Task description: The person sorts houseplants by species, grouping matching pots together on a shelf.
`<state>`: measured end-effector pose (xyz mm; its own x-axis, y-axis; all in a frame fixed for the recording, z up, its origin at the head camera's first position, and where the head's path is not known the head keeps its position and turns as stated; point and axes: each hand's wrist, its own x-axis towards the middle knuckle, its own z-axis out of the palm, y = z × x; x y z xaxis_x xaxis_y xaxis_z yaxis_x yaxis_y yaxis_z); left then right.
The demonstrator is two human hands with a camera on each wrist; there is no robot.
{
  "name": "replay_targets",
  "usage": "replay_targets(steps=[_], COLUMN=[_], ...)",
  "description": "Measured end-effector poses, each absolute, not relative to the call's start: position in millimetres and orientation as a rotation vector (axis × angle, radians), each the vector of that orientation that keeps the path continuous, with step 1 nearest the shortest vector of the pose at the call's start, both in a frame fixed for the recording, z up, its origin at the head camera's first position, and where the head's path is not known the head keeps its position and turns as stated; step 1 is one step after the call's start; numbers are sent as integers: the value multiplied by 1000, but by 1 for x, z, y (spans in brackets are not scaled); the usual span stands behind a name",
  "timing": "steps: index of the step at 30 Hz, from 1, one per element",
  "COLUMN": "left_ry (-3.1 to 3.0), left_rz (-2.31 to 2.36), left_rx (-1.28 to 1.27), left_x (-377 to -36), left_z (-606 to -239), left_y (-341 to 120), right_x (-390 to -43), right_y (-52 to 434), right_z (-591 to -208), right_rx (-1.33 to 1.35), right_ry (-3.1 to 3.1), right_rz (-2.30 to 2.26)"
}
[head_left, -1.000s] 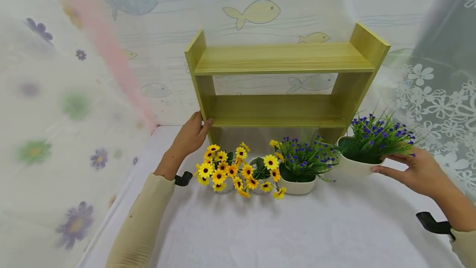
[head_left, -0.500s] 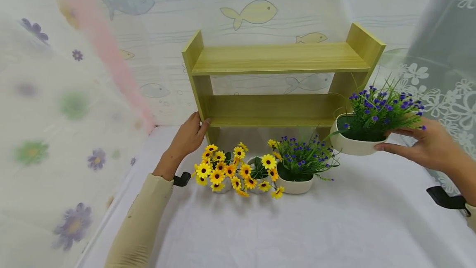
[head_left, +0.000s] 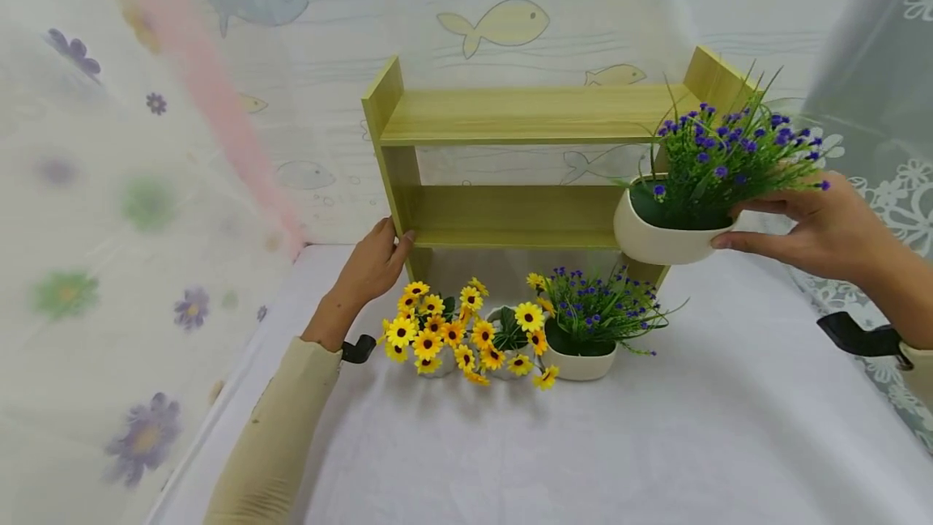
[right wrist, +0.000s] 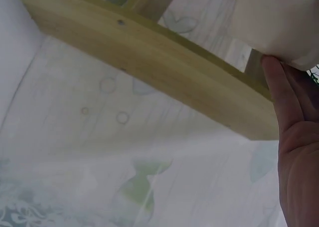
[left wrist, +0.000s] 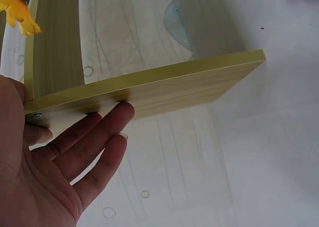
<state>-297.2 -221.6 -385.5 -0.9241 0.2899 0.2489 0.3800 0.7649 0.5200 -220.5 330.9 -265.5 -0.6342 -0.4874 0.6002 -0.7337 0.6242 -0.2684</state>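
Note:
My right hand [head_left: 831, 225] holds a white oval pot [head_left: 666, 232] of artificial purple flowers [head_left: 729, 148] in the air, thumb and fingers at its right end. In the right wrist view the pale pot [right wrist: 279, 25] shows above the fingertips. The pot is in front of the right side of a two-tier wooden shelf [head_left: 539, 113], hiding part of that side panel. At the shelf's lower left, my left hand [head_left: 372, 262] grips the side panel, the thumb at its front edge. The fingers [left wrist: 92, 142] lie along the panel's outer face [left wrist: 169, 90] in the left wrist view.
On the white cloth [head_left: 554, 452] before the shelf stand two pots of yellow flowers [head_left: 430, 330] and a second white pot [head_left: 583, 367] with purple flowers. Behind the shelf hangs a fish-print curtain [head_left: 328, 63]; lace-patterned fabric [head_left: 904, 209] is at the right.
My right hand has raised the purple-flower pot from near the tabletop, up and leftward in front of the shelf's right side. The left hand has stayed on the side panel.

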Motion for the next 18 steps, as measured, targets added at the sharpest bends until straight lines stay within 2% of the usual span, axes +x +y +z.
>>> replay_targets(steps=[8, 18], left_ry=[-2813, -2818], left_rz=[-878, -880], left_rx=[-515, -511], left_x=[-297, -299], left_z=[-383, -384], left_y=[-221, -217], right_x=[-238, -253], right_y=[301, 266], right_z=[-238, -195], right_rx=[934, 1138], right_ry=[-2355, -2250], right_rz=[783, 1021])
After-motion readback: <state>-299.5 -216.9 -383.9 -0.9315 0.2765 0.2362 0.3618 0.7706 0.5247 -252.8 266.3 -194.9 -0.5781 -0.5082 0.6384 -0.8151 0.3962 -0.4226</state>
